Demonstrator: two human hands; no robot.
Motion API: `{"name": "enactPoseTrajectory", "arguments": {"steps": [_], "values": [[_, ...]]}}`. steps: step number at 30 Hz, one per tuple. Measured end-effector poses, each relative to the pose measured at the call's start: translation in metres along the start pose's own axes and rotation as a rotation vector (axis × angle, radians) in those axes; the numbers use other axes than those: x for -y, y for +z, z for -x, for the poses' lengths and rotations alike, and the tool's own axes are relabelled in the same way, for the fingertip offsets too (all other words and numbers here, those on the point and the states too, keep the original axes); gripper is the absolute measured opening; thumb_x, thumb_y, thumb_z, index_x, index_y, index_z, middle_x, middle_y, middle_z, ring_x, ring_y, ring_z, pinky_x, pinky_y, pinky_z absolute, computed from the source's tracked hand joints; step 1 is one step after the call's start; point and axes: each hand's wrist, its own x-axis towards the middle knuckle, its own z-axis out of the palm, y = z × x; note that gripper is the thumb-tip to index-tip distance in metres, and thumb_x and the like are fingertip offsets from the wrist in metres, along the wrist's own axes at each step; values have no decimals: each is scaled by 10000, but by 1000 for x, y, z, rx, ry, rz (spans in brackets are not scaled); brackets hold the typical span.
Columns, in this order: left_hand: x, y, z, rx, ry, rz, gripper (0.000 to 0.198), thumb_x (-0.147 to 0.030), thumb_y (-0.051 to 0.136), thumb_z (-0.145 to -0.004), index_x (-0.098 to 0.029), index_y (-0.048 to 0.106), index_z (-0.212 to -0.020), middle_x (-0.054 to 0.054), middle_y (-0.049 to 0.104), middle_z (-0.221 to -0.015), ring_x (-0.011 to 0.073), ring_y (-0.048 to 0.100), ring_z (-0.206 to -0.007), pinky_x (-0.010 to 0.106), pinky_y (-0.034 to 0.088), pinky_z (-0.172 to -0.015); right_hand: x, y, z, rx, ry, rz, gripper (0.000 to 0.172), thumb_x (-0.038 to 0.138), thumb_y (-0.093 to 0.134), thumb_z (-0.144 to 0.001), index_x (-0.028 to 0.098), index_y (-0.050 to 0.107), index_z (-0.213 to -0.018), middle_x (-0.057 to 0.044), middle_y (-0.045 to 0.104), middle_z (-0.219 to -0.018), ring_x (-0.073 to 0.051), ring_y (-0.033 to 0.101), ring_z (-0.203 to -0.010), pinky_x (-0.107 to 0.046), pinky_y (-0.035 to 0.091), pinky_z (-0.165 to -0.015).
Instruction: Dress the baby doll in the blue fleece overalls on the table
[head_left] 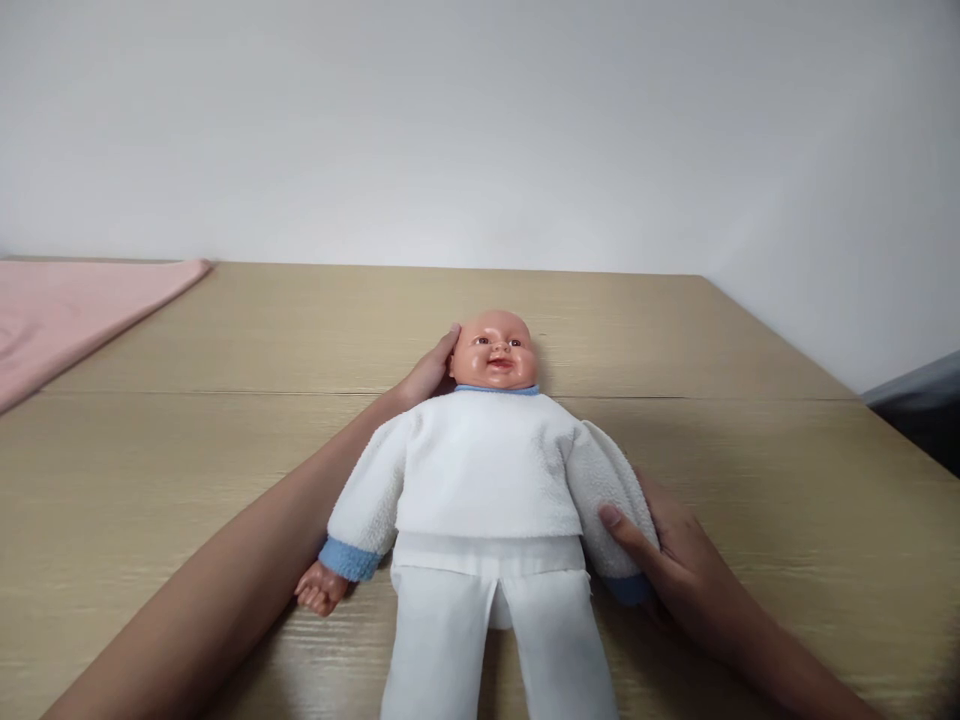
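A baby doll (487,465) lies face up in the middle, its bald plastic head toward the far side. It wears a white fleece top with blue collar and cuffs, and white trousers that run off the bottom of the view. At the side of the doll's head, my left hand (433,368) cups it from behind; the thumb shows and the other fingers are hidden underneath. My right hand (667,550) grips the doll's sleeved arm (611,480), with the thumb on top of the sleeve and the fingers beneath.
A pink cloth (82,315) is spread at the left of the wooden table (750,480). A thin seam crosses the tabletop. Behind stands a plain pale wall (465,130). Something dark grey (919,410) is beyond the table's right edge.
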Motion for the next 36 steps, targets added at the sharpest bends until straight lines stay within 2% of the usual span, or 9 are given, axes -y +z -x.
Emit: {"name": "enactPoseTrajectory", "arguments": {"steps": [6, 12, 16, 21, 24, 30, 33, 36], "values": [[-1, 3, 1, -9, -11, 9, 878, -844, 564, -1025, -183, 664, -1594, 161, 750, -1533, 431, 658, -1497, 572, 462, -1340, 1, 0, 1, 1, -1, 10, 705, 715, 562, -1084, 246, 634, -1606, -140, 788, -1444, -394, 767, -1262, -541, 576, -1167], [-2, 4, 3, -67, -46, 7, 878, -849, 571, -1015, -185, 677, -1580, 150, 761, -1520, 428, 661, -1494, 557, 474, -1332, 0, -1, 1, 12, 15, 4, 710, 714, 566, -1085, 239, 627, -1609, -140, 804, -1402, -400, 758, -1285, -554, 561, -1189], [-2, 3, 2, -54, -31, -3, 868, -850, 564, -1019, -203, 673, -1587, 142, 777, -1496, 427, 690, -1459, 562, 491, -1317, 1, 0, 0, 7, 14, 13, 711, 711, 571, -1083, 237, 628, -1610, -142, 801, -1410, -395, 773, -1247, -548, 563, -1182], [-3, 7, 3, -69, -32, -1, 848, -820, 521, -1057, -179, 665, -1592, 156, 772, -1500, 416, 695, -1455, 548, 483, -1325, 4, 0, 0, 6, 22, 12, 702, 713, 565, -1083, 230, 650, -1586, -125, 843, -1285, -391, 796, -1183, -537, 589, -1147], [-3, 8, 3, -87, -14, -6, 830, -804, 524, -1066, -183, 660, -1598, 153, 768, -1507, 411, 691, -1461, 545, 477, -1331, 5, 0, 0, -1, 19, 13, 697, 717, 566, -1080, 223, 666, -1562, -131, 839, -1288, -395, 784, -1210, -536, 591, -1143], [0, 2, 1, -19, -2, -5, 863, -828, 545, -1040, -189, 649, -1610, 159, 753, -1530, 424, 657, -1501, 569, 446, -1353, 2, -1, -1, -1, 1, 14, 637, 708, 563, -1083, 234, 693, -1488, -137, 820, -1308, -389, 761, -1226, -529, 595, -1106], [2, -1, 0, 16, 17, -10, 852, -836, 555, -1028, -189, 686, -1567, 156, 758, -1524, 421, 639, -1522, 562, 423, -1370, 3, -1, 0, -6, 16, 44, 604, 733, 559, -1072, 234, 715, -1373, -141, 809, -1268, -383, 756, -1153, -539, 604, -1052], [2, -1, 1, 43, 57, -20, 810, -819, 573, -1028, -180, 731, -1500, 155, 750, -1538, 419, 608, -1552, 567, 407, -1379, 3, 2, 1, -58, 56, 22, 657, 764, 622, -1025, 231, 636, -1409, -155, 755, -1357, -375, 724, -1208, -557, 575, -1113]]}}
